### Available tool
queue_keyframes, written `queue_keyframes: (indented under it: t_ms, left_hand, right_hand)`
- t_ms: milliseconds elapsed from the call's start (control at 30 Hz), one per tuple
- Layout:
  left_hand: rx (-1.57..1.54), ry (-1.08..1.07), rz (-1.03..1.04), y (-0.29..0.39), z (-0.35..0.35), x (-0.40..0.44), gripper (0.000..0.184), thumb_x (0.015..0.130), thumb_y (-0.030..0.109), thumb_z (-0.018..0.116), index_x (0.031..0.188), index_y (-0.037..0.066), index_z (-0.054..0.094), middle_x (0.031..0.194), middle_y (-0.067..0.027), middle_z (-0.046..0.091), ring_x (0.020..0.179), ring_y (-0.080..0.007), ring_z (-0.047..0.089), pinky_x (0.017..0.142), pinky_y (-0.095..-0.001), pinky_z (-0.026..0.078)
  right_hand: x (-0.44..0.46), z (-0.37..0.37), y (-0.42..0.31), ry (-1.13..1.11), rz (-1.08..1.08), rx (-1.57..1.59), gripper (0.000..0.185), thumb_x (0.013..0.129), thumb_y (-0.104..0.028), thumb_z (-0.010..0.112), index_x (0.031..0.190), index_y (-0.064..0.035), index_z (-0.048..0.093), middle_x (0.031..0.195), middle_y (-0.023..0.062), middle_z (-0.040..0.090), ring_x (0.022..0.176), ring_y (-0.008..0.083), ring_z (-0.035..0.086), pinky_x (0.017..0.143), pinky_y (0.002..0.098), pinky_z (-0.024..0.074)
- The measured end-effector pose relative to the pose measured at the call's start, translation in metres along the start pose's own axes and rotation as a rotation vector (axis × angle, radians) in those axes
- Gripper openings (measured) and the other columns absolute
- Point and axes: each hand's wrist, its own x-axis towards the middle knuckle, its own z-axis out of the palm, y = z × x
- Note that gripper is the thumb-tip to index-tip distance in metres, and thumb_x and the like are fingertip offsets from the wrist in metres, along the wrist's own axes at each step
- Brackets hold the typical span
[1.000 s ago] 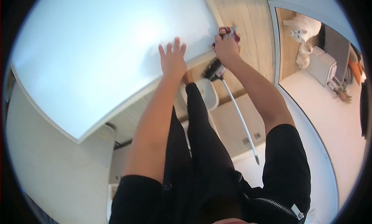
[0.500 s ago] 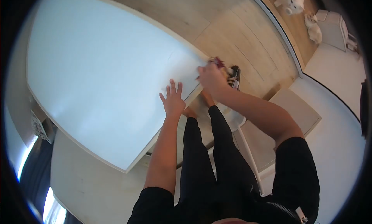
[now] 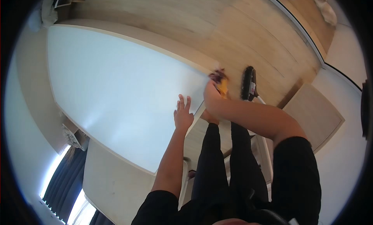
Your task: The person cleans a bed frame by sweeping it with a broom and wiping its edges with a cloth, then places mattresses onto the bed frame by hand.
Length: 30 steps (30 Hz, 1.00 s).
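My left hand [image 3: 183, 114] lies flat with its fingers spread on the white tabletop [image 3: 116, 81], close to the table's near edge. At the table's right corner my right hand [image 3: 212, 93] is closed on a crumpled cloth [image 3: 222, 87], coloured maroon and yellow. The cloth is bunched past the corner and partly hangs over the edge. Motion blurs it, and my right fingers are mostly hidden.
On the wooden floor right of the table rests a black broom head [image 3: 248, 84]. Beige chairs stand at the right [image 3: 315, 115] and along the near left side [image 3: 116, 194]. A pale-furred animal [image 3: 325, 9] lies beyond the dark-edged threshold [image 3: 307, 38].
My view has shifted, so the table sits lower and further right. My right hand has turned downward at the corner with the cloth, uncovering the broom head. The left hand stays flat.
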Motion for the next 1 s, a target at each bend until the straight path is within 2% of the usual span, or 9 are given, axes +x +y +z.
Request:
queue_keyframes:
  t_ms: [33,133,267,367,567,667,767,833,1000]
  left_hand:
    - [-0.032,0.021,0.017,0.000,0.003,-0.002,0.079,0.075,0.012,0.059,0.143,0.023,0.022,0.151,-0.0118,0.008,0.133,-0.0333,0.026,0.096,-0.0508,0.036]
    - [-0.064,0.042,0.022,0.002,0.001,-0.001,0.079,0.073,0.012,0.060,0.143,0.022,0.023,0.150,-0.0141,0.007,0.133,-0.0355,0.025,0.096,-0.0506,0.036]
    - [-0.012,-0.028,0.013,0.003,-0.005,0.001,0.079,0.074,0.012,0.060,0.143,0.022,0.022,0.151,-0.0133,0.006,0.134,-0.0354,0.025,0.097,-0.0509,0.036]
    - [-0.019,-0.050,-0.012,0.005,-0.008,-0.003,0.080,0.075,0.011,0.059,0.143,0.024,0.020,0.151,-0.0107,0.005,0.134,-0.0331,0.024,0.099,-0.0518,0.033]
    - [0.013,-0.041,-0.012,0.003,-0.007,-0.001,0.079,0.076,0.009,0.056,0.143,0.025,0.020,0.151,-0.0092,0.005,0.134,-0.0316,0.024,0.100,-0.0533,0.030]
    - [0.010,-0.056,0.009,0.001,-0.003,-0.002,0.079,0.076,0.008,0.054,0.144,0.025,0.019,0.151,-0.0095,0.006,0.135,-0.0313,0.024,0.101,-0.0529,0.030]
    - [0.023,0.008,0.002,0.000,0.002,-0.002,0.079,0.075,0.010,0.054,0.144,0.025,0.019,0.151,-0.0091,0.006,0.135,-0.0310,0.024,0.102,-0.0504,0.029]
    - [0.026,0.022,-0.006,0.000,0.003,-0.003,0.076,0.076,0.011,0.054,0.143,0.024,0.021,0.151,-0.0091,0.007,0.135,-0.0305,0.024,0.102,-0.0496,0.030]
    - [-0.032,0.069,0.015,-0.012,0.018,-0.005,0.072,0.078,0.013,0.053,0.143,0.024,0.023,0.151,-0.0081,0.008,0.134,-0.0305,0.026,0.102,-0.0499,0.030]
  right_hand:
    - [-0.008,-0.001,-0.005,0.013,-0.003,-0.001,0.027,0.075,-0.020,0.060,0.099,-0.0101,0.066,0.095,0.0069,0.057,0.088,0.0221,0.049,0.069,0.0358,0.0369]
    - [-0.027,-0.003,-0.004,0.535,0.208,0.079,0.022,0.074,-0.018,0.058,0.093,-0.0107,0.067,0.086,0.0052,0.056,0.083,0.0194,0.052,0.068,0.0336,0.0347]
    - [0.033,-0.006,-0.002,0.686,0.129,0.139,0.022,0.072,-0.018,0.059,0.091,-0.0121,0.067,0.087,0.0050,0.058,0.083,0.0199,0.053,0.066,0.0337,0.0352]
    - [0.103,0.033,-0.013,0.463,0.207,0.023,0.021,0.072,-0.018,0.059,0.090,-0.0113,0.068,0.087,0.0049,0.060,0.082,0.0207,0.055,0.065,0.0341,0.0352]
    - [0.049,0.032,-0.005,0.291,0.128,-0.076,0.019,0.075,-0.019,0.058,0.090,-0.0123,0.068,0.087,0.0052,0.063,0.083,0.0194,0.057,0.064,0.0358,0.0368]
    - [0.006,0.018,-0.004,0.228,0.141,-0.012,0.018,0.076,-0.016,0.056,0.089,-0.0112,0.068,0.088,0.0074,0.063,0.083,0.0202,0.058,0.065,0.0368,0.0376]
    - [-0.056,0.006,0.006,0.104,0.065,0.423,0.016,0.076,-0.015,0.054,0.086,-0.0100,0.066,0.085,0.0080,0.061,0.081,0.0212,0.058,0.066,0.0363,0.0379]
    - [-0.069,0.006,0.002,0.315,0.241,0.432,0.014,0.075,-0.016,0.056,0.085,-0.0094,0.064,0.082,0.0068,0.059,0.079,0.0207,0.057,0.067,0.0351,0.0385]
    - [-0.023,-0.013,-0.043,0.948,0.201,0.485,0.013,0.076,-0.016,0.055,0.084,-0.0095,0.063,0.081,0.0050,0.059,0.081,0.0192,0.057,0.069,0.0322,0.0389]
